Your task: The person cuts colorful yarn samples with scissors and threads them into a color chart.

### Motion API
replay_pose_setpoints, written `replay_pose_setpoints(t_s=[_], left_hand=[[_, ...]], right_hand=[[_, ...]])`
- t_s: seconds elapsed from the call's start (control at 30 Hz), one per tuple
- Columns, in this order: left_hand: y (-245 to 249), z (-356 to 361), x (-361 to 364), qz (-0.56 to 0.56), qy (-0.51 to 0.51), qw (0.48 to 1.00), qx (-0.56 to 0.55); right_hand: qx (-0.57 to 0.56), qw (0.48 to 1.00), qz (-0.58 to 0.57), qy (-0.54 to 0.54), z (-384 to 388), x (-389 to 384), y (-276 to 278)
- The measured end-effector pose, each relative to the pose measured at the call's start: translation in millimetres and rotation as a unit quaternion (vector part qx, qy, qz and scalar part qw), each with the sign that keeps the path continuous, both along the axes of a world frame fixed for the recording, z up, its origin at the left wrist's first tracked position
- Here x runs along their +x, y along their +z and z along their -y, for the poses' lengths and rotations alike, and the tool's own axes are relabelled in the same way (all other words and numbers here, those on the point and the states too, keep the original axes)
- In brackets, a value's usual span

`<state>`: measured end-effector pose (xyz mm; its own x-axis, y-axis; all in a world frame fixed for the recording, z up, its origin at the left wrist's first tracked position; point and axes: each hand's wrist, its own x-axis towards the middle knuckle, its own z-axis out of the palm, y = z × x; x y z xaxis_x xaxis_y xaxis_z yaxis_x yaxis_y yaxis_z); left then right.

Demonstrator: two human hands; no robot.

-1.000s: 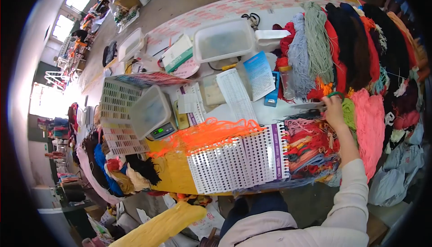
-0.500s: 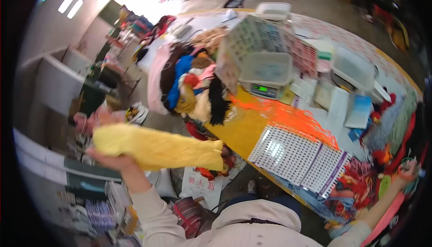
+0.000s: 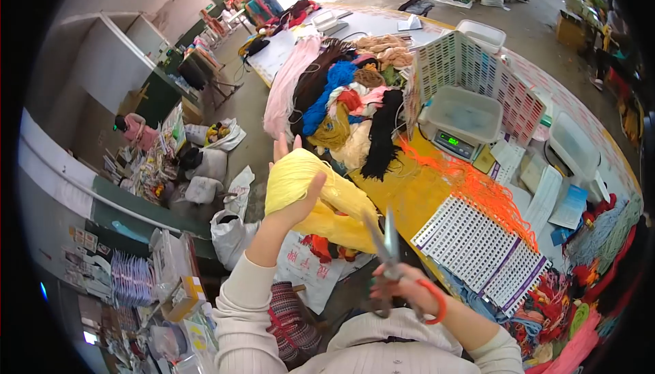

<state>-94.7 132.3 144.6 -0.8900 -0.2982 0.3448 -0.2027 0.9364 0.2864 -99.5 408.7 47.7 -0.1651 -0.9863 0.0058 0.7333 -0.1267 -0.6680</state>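
Note:
My left hand [image 3: 298,209] grips a thick skein of yellow yarn [image 3: 293,177], its thumb over the near side and its fingertips showing beyond the far side. The skein's lower end hangs to the right, in loose loops. My right hand [image 3: 407,287] holds a pair of scissors [image 3: 390,241] with an orange handle. The blades point up and stand apart, close to the right end of the yarn. Motion blurs the scissors a little.
On the table, a perforated card [image 3: 477,244] bears orange yarn [image 3: 471,183]. Behind it are a digital scale [image 3: 456,143] with a plastic tub [image 3: 465,115] and an upright plastic basket [image 3: 447,60]. Coloured skeins [image 3: 331,98] lie heaped at the left. A person [image 3: 138,130] is far left.
My right hand has come from the far right edge to the middle, now with scissors. The yellow skein, in my left hand, has swung from sideways to sloping down. The view has shifted.

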Motion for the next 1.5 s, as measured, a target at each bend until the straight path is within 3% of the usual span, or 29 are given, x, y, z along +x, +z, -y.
replay_pose_setpoints(t_s=[0.1,0.17,0.23,0.27,0.33,0.37,0.47,0.53,0.6,0.63,0.67,0.73,0.77,0.9,0.93,0.97,1.03,1.07,1.17,1.23,1.27,1.3,1.33,1.4,1.43,1.5], left_hand=[[-11.6,7.4,19.6,0.0,0.01,1.0,0.018],[-17.6,7.7,33.7,-0.002,0.013,1.0,0.007],[-28.6,7.9,50.6,-0.047,-0.04,0.992,0.11],[-33.7,2.0,57.3,-0.095,-0.061,0.968,0.225],[-43.8,-9.5,70.2,-0.205,-0.112,0.866,0.442],[-60.4,-6.8,76.5,-0.269,-0.112,0.823,0.487],[-67.5,-30.1,87.0,-0.357,-0.074,0.603,0.709],[-77.7,-36.0,101.4,-0.288,-0.08,0.498,0.814],[-91.3,-36.8,113.5,-0.2,-0.112,0.435,0.871],[-94.2,-50.7,111.7,-0.221,-0.077,0.492,0.838],[-90.3,-55.1,110.8,-0.246,-0.037,0.484,0.839],[-92.6,-51.6,116.4,-0.245,-0.052,0.48,0.84],[-96.4,-44.5,120.4,-0.23,-0.088,0.497,0.832],[-107.6,-18.7,134.4,-0.17,-0.05,0.514,0.84],[-111.6,-21.6,133.6,-0.182,-0.06,0.538,0.821],[-115.9,-28.7,130.6,-0.193,-0.069,0.561,0.802],[-119.5,-49.9,130.7,-0.168,-0.074,0.613,0.768],[-112.7,-50.9,127.8,-0.196,-0.082,0.564,0.798],[-124.1,-31.8,135.3,-0.176,-0.072,0.579,0.793],[-115.4,-13.8,138.9,-0.154,-0.099,0.533,0.826],[-117.4,-11.9,137.5,-0.159,-0.108,0.508,0.84],[-124.9,-23.8,136.6,-0.178,-0.066,0.573,0.797],[-123.8,-32.4,133.8,-0.214,-0.048,0.558,0.8],[-122.9,-46.8,132.0,-0.222,-0.063,0.588,0.775],[-117.1,-39.5,133.0,-0.201,-0.087,0.603,0.767],[-123.1,-26.9,137.0,-0.175,-0.071,0.579,0.793]], right_hand=[[0.018,0.993,0.064,0.094,36.8,23.2,-7.5],[0.042,0.991,0.087,0.095,58.1,35.1,-11.7],[0.107,0.985,0.104,0.083,78.6,35.3,-2.4],[0.165,0.975,0.124,0.082,89.7,29.5,7.7],[0.215,0.968,0.11,0.066,99.7,30.0,17.6],[0.211,0.973,0.076,0.056,99.4,31.8,19.4],[0.154,0.986,-0.043,0.044,92.2,40.9,4.3],[0.148,0.981,-0.117,0.034,89.4,43.9,11.9],[0.164,0.971,-0.17,0.026,94.8,46.6,3.9],[0.171,0.964,-0.204,0.009,98.8,50.5,-9.5],[0.178,0.955,-0.238,-0.009,100.3,54.3,-16.3],[0.17,0.954,-0.247,0.023,103.8,52.2,-14.6],[0.173,0.954,-0.243,0.04,102.5,50.2,-8.7],[0.231,0.948,-0.195,0.099,82.7,50.5,-8.8],[0.246,0.945,-0.187,0.108,80.4,51.8,-11.0],[0.225,0.957,-0.157,0.092,83.9,54.1,-9.4],[0.169,0.96,-0.224,0.011,100.3,64.4,-20.0],[0.141,0.955,-0.258,-0.03,108.0,66.6,-22.6],[0.2,0.966,-0.148,0.066,104.0,59.6,-5.7],[0.219,0.955,-0.142,0.138,88.5,53.2,-11.4],[0.217,0.958,-0.146,0.117,88.8,54.0,-14.4],[0.216,0.96,-0.149,0.096,90.0,56.0,-17.5],[0.214,0.962,-0.15,0.075,92.1,58.8,-22.2],[0.155,0.952,-0.266,0.005,108.1,62.1,-30.9],[0.168,0.958,-0.229,0.043,109.6,60.7,-25.5],[0.194,0.961,-0.167,0.103,109.0,56.3,-12.7]])
